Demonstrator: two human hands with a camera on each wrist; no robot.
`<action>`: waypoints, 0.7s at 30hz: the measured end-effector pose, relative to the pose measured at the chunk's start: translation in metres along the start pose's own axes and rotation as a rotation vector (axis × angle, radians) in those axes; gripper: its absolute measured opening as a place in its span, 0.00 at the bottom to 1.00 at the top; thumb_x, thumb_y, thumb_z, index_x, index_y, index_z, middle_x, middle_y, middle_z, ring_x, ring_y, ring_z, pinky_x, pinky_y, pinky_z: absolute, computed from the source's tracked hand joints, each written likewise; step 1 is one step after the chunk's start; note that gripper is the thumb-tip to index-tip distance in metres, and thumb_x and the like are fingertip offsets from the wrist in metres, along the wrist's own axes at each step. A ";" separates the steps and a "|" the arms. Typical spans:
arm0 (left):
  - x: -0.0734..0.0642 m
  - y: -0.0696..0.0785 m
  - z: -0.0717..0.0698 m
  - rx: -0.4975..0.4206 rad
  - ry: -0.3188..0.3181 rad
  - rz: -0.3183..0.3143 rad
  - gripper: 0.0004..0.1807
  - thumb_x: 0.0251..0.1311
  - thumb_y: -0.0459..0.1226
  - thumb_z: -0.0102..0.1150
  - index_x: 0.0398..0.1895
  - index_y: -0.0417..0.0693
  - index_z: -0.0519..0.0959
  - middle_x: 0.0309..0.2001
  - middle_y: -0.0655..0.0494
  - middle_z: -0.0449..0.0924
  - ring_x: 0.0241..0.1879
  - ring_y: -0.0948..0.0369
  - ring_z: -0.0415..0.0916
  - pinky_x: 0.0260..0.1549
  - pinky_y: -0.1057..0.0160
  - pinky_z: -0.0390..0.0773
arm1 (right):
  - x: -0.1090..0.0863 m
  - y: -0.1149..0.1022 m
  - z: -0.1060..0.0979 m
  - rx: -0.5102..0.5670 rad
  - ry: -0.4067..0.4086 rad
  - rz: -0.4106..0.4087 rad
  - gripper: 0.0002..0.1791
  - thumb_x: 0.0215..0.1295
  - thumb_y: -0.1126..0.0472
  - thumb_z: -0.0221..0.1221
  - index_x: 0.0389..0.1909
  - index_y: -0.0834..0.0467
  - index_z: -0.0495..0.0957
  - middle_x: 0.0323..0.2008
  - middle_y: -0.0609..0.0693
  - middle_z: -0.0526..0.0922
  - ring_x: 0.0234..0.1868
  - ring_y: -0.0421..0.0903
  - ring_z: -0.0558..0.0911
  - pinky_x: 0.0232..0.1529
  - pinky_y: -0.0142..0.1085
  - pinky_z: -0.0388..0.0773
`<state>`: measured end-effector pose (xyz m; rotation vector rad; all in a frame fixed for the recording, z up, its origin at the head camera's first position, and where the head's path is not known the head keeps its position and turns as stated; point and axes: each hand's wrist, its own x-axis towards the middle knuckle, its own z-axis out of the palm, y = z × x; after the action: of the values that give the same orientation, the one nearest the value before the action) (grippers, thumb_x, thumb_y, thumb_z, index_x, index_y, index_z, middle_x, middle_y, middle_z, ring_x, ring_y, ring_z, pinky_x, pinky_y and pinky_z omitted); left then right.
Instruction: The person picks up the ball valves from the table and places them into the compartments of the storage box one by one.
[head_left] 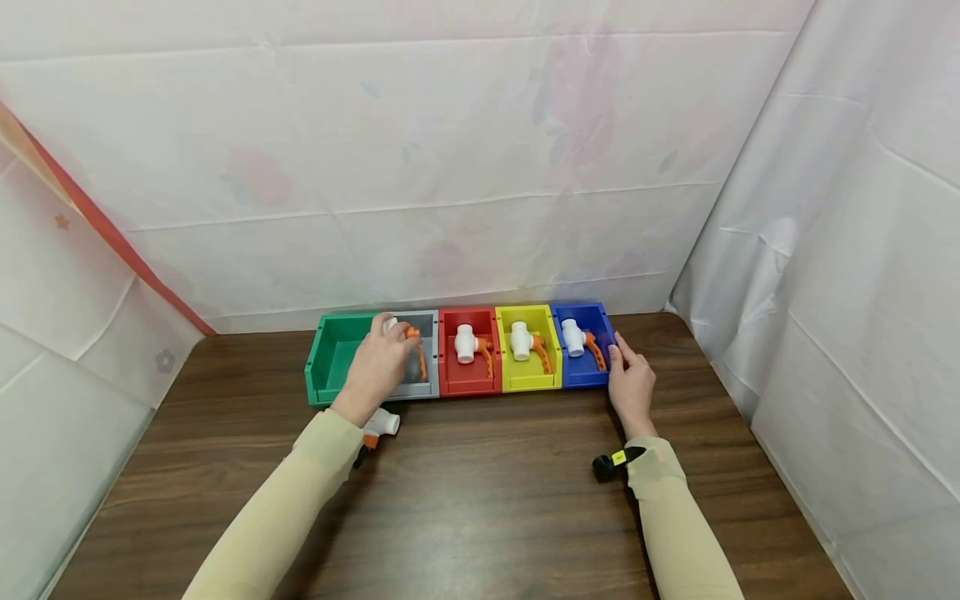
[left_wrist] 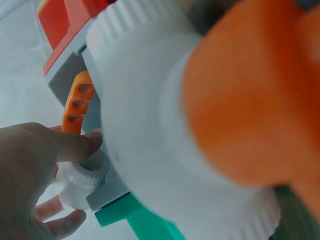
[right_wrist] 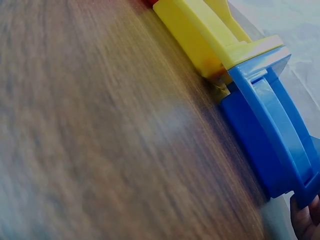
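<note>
My left hand (head_left: 375, 364) reaches into the grey bin (head_left: 430, 388) and holds a white ball valve (left_wrist: 75, 189) with an orange handle (head_left: 422, 360). Part of that valve is covered by the fingers in the head view. A second white and orange ball valve (head_left: 385, 422) lies on the table below my left wrist and looms large in the left wrist view. At the far right of the row, my right hand (head_left: 632, 385) grips the right side of the blue bin (head_left: 592, 379) near its front corner. Only its fingertips (right_wrist: 301, 220) show in the right wrist view.
A red bin (head_left: 470, 387), a yellow bin (head_left: 532, 382) and the blue bin each contain one ball valve. The green bin (head_left: 318, 375) ends the row at left. Hanging cloth (head_left: 450, 167) rises behind the wooden table (head_left: 480, 500).
</note>
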<state>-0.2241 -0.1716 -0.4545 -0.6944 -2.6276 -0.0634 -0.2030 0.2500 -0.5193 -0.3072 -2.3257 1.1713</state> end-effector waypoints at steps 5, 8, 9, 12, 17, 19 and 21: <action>-0.001 0.003 0.005 0.006 -0.013 0.006 0.17 0.51 0.24 0.71 0.44 0.47 0.88 0.51 0.41 0.81 0.62 0.38 0.65 0.46 0.48 0.81 | 0.000 0.000 0.000 0.004 0.004 -0.002 0.23 0.77 0.48 0.51 0.67 0.51 0.76 0.37 0.64 0.79 0.36 0.57 0.75 0.38 0.47 0.69; -0.001 0.004 0.008 0.001 -0.025 0.009 0.17 0.52 0.25 0.71 0.45 0.47 0.88 0.51 0.41 0.81 0.61 0.39 0.64 0.47 0.48 0.80 | 0.000 0.002 0.001 0.002 0.009 -0.004 0.23 0.77 0.48 0.51 0.66 0.53 0.76 0.37 0.64 0.79 0.35 0.57 0.75 0.38 0.47 0.69; -0.001 0.005 0.008 0.001 -0.029 0.007 0.17 0.52 0.25 0.71 0.45 0.48 0.88 0.51 0.41 0.81 0.61 0.39 0.64 0.47 0.48 0.80 | 0.001 0.002 0.001 0.001 0.011 -0.005 0.23 0.77 0.48 0.51 0.66 0.53 0.76 0.37 0.64 0.79 0.35 0.57 0.74 0.38 0.47 0.69; 0.000 0.005 0.011 0.000 -0.044 -0.006 0.18 0.51 0.27 0.72 0.46 0.49 0.88 0.51 0.41 0.81 0.61 0.39 0.64 0.44 0.47 0.82 | 0.001 0.003 0.001 -0.006 0.015 -0.005 0.23 0.77 0.48 0.51 0.66 0.53 0.76 0.36 0.64 0.79 0.34 0.57 0.74 0.37 0.46 0.68; 0.003 0.005 0.013 -0.016 -0.080 -0.029 0.21 0.48 0.28 0.75 0.48 0.51 0.87 0.52 0.42 0.81 0.61 0.41 0.64 0.41 0.47 0.82 | 0.002 0.004 0.002 -0.005 0.015 -0.001 0.22 0.77 0.49 0.52 0.66 0.51 0.76 0.36 0.63 0.79 0.34 0.57 0.74 0.37 0.45 0.68; 0.004 0.005 0.014 -0.022 -0.095 -0.033 0.21 0.48 0.29 0.75 0.48 0.50 0.88 0.51 0.43 0.81 0.61 0.41 0.64 0.41 0.47 0.82 | 0.002 0.004 0.002 -0.002 0.014 -0.003 0.22 0.77 0.49 0.52 0.66 0.52 0.76 0.36 0.63 0.79 0.34 0.57 0.74 0.37 0.45 0.68; 0.005 0.006 0.014 -0.023 -0.106 -0.030 0.20 0.49 0.29 0.75 0.47 0.50 0.88 0.51 0.43 0.81 0.61 0.41 0.65 0.42 0.46 0.82 | 0.001 0.005 0.002 -0.001 0.012 -0.008 0.22 0.77 0.49 0.52 0.66 0.53 0.76 0.36 0.64 0.79 0.34 0.57 0.74 0.37 0.46 0.68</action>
<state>-0.2306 -0.1619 -0.4659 -0.6837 -2.7430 -0.0678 -0.2057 0.2521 -0.5240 -0.3050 -2.3149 1.1614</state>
